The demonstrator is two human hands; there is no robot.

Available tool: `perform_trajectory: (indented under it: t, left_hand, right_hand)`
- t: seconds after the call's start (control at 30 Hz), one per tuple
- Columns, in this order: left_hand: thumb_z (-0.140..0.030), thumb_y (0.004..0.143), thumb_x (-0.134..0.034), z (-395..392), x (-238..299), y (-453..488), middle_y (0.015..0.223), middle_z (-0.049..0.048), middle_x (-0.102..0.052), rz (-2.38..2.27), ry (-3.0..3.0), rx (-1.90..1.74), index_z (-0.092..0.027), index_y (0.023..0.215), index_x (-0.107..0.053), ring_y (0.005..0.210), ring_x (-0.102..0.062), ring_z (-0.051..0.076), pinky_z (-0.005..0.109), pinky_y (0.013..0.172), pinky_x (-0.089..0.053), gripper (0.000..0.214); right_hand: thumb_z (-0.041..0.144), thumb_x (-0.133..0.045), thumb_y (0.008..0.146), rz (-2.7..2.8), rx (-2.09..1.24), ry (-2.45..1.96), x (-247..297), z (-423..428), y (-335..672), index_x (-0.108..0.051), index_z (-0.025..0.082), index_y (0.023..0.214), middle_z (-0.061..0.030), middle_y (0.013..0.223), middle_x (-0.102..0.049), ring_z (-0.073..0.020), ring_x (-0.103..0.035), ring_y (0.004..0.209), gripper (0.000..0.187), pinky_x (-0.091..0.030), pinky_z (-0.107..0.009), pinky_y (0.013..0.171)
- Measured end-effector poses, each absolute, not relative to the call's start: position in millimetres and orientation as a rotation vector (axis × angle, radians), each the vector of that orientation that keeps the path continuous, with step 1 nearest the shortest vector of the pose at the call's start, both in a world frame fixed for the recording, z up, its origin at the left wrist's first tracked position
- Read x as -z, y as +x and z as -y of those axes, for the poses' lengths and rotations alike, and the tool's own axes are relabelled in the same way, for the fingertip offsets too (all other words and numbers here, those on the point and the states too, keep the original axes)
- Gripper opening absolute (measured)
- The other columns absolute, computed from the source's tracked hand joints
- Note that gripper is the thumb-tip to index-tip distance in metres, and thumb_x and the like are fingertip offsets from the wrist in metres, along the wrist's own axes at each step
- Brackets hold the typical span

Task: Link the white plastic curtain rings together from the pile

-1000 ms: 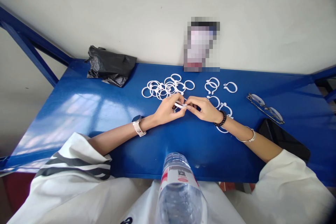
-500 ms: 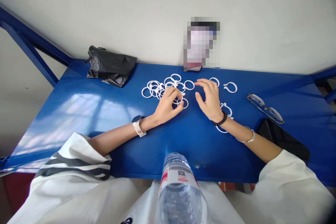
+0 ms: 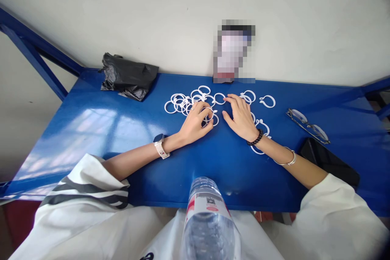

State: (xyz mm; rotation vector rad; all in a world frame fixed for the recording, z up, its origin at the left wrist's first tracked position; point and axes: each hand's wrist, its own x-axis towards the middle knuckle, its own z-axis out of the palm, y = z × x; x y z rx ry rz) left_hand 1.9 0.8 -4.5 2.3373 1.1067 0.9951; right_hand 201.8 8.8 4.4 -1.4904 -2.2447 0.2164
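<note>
My left hand [image 3: 195,124] is at the front of a pile of white plastic curtain rings [image 3: 186,104], its fingers curled. A white curtain ring [image 3: 212,110] shows between its thumb and forefinger, partly hidden by the fingers. My right hand [image 3: 241,118] is open, fingers spread and nothing in it. Its forefinger tip lies close to a ring [image 3: 215,98] at the pile's right edge; contact is hard to tell. Beyond and beneath this hand lie several more rings [image 3: 254,94], some overlapping. A single ring with a small open clip [image 3: 274,101] rests farther right.
The blue table [image 3: 158,178] meets a pale wall. A crumpled black plastic bag [image 3: 131,75] lies at the back left. A blurred-out upright device [image 3: 233,50] leans on the wall. Eyeglasses [image 3: 308,125] and a black phone [image 3: 329,162] are right; a water bottle [image 3: 210,227] stands in front.
My right hand has moved slightly left toward the pile, uncovering more of the rings behind it. The ring at my left fingertips has shifted a little; the left arm stays put.
</note>
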Motion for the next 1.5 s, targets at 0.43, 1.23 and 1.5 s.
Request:
perform_trajectory:
  t: [0.43,1.23,1.5]
  left_hand:
    - [-0.014,0.085,-0.053,-0.5,3.7,1.8,0.107,0.0079,-0.054,-1.114,2.357,-0.984,-0.019,0.086,-0.048,0.105,-0.049,0.022,0.038,0.092,-0.044,0.007]
    - [-0.015,0.084,-0.051,0.2,1.3,2.4,0.106,0.0078,-0.054,-1.094,2.370,-0.852,-0.018,0.087,-0.050,0.100,-0.050,0.022,0.038,0.090,-0.045,0.004]
    - [-0.015,0.084,-0.051,0.1,0.6,2.5,0.105,0.0081,-0.054,-1.095,2.385,-0.843,-0.018,0.087,-0.050,0.099,-0.051,0.022,0.038,0.091,-0.044,0.005]
  right_hand:
    - [0.015,-0.046,0.088,2.240,-0.216,-1.447,-6.9,-8.6,200.4,-0.054,0.020,0.111,-0.0110,0.121,-0.057,-0.0300,-0.053,0.113,0.025,-0.045,-0.046,0.091]
    - [0.000,-0.041,0.085,2.150,-0.349,-1.144,-2.7,-11.8,201.9,-0.060,0.022,0.104,-0.0097,0.112,-0.056,-0.0238,-0.057,0.107,0.035,-0.054,-0.041,0.088]
    - [0.002,-0.042,0.087,2.137,-0.382,-1.050,-4.6,-11.2,200.6,-0.060,0.023,0.102,-0.0085,0.109,-0.056,-0.0222,-0.058,0.105,0.032,-0.053,-0.040,0.089]
